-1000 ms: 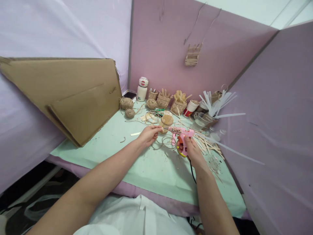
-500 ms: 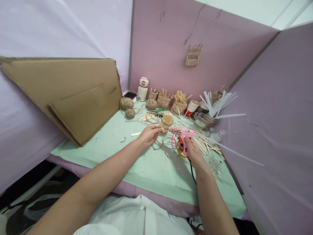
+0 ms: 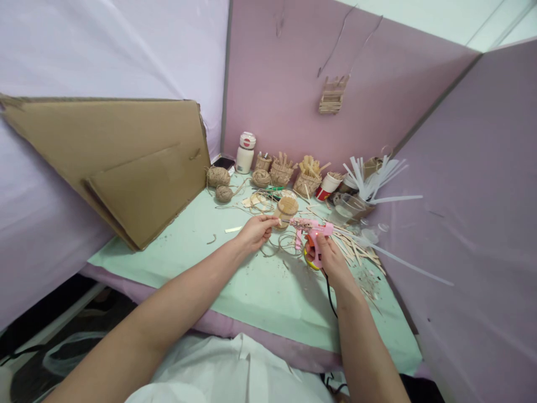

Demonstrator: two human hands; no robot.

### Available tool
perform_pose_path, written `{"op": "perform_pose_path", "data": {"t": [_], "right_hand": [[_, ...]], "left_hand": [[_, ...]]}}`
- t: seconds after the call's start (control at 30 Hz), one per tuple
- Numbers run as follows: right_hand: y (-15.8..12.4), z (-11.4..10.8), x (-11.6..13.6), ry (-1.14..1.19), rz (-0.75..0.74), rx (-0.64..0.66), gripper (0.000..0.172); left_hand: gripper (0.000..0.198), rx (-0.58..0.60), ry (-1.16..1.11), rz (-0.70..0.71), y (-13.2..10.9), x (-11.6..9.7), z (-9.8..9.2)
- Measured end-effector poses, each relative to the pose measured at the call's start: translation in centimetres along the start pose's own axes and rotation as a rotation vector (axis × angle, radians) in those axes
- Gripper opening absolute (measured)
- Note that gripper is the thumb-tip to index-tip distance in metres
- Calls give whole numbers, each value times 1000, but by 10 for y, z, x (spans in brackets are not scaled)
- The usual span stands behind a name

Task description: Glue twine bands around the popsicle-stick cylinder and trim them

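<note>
My right hand (image 3: 327,256) is wrapped round the handle of a pink hot glue gun (image 3: 314,228), its nozzle pointing left. A long translucent glue stick (image 3: 398,259) trails out of its back. My left hand (image 3: 255,232) is closed in a pinch at the nozzle tip, on a small pale piece (image 3: 278,223) that looks like wood and is mostly hidden by the fingers. Just behind the nozzle stands a small round wooden piece (image 3: 287,206). Loops of twine (image 3: 274,246) lie on the table below the hands.
Balls of twine (image 3: 218,177), a white bottle (image 3: 245,153) and woven pots of wooden sticks (image 3: 306,183) line the back. Loose sticks (image 3: 356,246) and a bunch of glue sticks (image 3: 371,182) are at right. A cardboard sheet (image 3: 146,168) stands at left.
</note>
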State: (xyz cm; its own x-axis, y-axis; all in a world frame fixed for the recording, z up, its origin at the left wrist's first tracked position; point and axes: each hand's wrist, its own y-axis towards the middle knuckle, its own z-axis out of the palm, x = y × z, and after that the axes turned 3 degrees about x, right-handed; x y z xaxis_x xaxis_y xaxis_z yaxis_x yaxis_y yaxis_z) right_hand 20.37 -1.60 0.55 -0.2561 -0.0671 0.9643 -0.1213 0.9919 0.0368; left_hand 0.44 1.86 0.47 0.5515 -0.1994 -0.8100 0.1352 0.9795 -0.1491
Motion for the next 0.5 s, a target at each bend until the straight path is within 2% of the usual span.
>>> {"op": "perform_pose_path", "data": {"t": [0.5], "right_hand": [[0,0,-1,37,-3,12,50]], "left_hand": [[16,3,4,-2,0,0,0]]}}
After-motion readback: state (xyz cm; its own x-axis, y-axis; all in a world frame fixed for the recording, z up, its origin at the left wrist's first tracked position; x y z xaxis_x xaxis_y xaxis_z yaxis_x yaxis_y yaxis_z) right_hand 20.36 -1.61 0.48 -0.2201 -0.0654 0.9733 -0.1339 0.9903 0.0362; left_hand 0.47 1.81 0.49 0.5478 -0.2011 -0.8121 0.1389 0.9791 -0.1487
